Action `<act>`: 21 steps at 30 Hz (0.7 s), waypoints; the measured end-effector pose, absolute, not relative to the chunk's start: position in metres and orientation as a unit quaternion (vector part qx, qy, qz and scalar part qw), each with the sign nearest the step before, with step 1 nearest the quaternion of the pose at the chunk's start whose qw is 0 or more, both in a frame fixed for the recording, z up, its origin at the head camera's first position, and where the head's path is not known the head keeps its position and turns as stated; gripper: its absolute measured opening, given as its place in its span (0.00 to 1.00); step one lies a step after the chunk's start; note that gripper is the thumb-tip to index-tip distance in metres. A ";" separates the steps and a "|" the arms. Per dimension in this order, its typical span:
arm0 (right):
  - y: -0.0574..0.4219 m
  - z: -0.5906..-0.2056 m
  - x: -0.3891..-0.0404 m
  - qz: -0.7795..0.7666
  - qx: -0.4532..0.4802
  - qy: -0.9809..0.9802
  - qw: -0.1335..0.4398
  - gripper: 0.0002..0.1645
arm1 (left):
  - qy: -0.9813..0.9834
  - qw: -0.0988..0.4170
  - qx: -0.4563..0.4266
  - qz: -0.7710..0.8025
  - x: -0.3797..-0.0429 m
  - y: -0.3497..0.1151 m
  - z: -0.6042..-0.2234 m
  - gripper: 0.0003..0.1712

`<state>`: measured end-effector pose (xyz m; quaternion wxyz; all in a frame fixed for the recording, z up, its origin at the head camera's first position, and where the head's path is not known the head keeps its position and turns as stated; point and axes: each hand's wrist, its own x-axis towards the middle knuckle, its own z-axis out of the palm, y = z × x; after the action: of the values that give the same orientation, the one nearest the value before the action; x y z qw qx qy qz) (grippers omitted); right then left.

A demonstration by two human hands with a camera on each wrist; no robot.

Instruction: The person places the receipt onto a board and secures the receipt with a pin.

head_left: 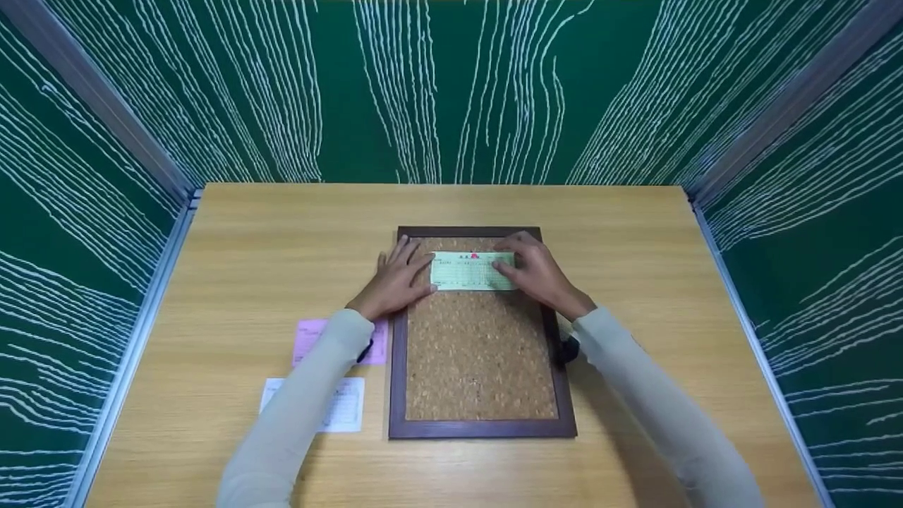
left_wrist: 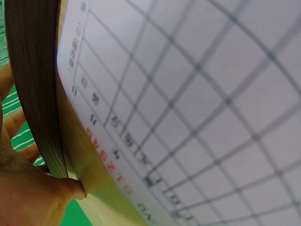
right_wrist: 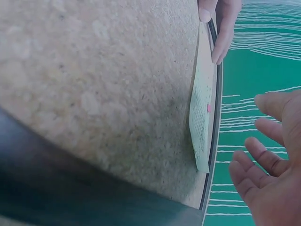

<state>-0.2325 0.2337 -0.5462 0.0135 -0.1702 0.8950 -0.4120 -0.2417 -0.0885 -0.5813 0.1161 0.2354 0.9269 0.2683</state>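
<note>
A pale green printed slip (head_left: 462,271) lies across the upper part of a cork board (head_left: 480,353) with a dark brown frame (head_left: 487,429). At the slip's top edge sits a small red pushpin (head_left: 474,256). My left hand (head_left: 398,279) rests spread on the frame's left side, its thumb and forefinger at the slip's left end. Over the slip's right end hovers my right hand (head_left: 536,275); in the right wrist view its fingers (right_wrist: 268,160) are loosely bent, apart from the paper and holding nothing. That end of the slip lifts slightly off the cork.
A pink slip (head_left: 308,337) and a white slip (head_left: 346,406) lie on the wooden table (head_left: 233,282) left of the board, partly behind my left forearm. A gridded sheet (left_wrist: 197,103) with red digits fills the left wrist view. Green walls (head_left: 338,85) with white lines surround the table.
</note>
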 end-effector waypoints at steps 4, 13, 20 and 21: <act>0.242 -0.546 -0.227 -0.420 -0.171 0.891 0.010 0.20 | 0.926 0.116 0.237 0.269 -0.242 -0.089 -0.582 0.44; 0.264 -0.552 -0.214 -0.421 -0.158 0.893 -0.004 0.23 | 0.924 0.116 0.244 0.269 -0.243 -0.089 -0.582 0.45; 0.275 -0.567 -0.204 -0.412 -0.145 0.899 -0.001 0.25 | 0.926 0.117 0.240 0.268 -0.242 -0.089 -0.583 0.45; 0.276 -0.569 -0.203 -0.413 -0.144 0.899 0.000 0.25 | 0.926 0.117 0.241 0.267 -0.242 -0.089 -0.584 0.45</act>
<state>-0.2029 0.2760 -0.5690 0.0001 -0.1437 0.8994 -0.4128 -0.2421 -0.0894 -0.5839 0.1168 0.2414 0.9256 0.2672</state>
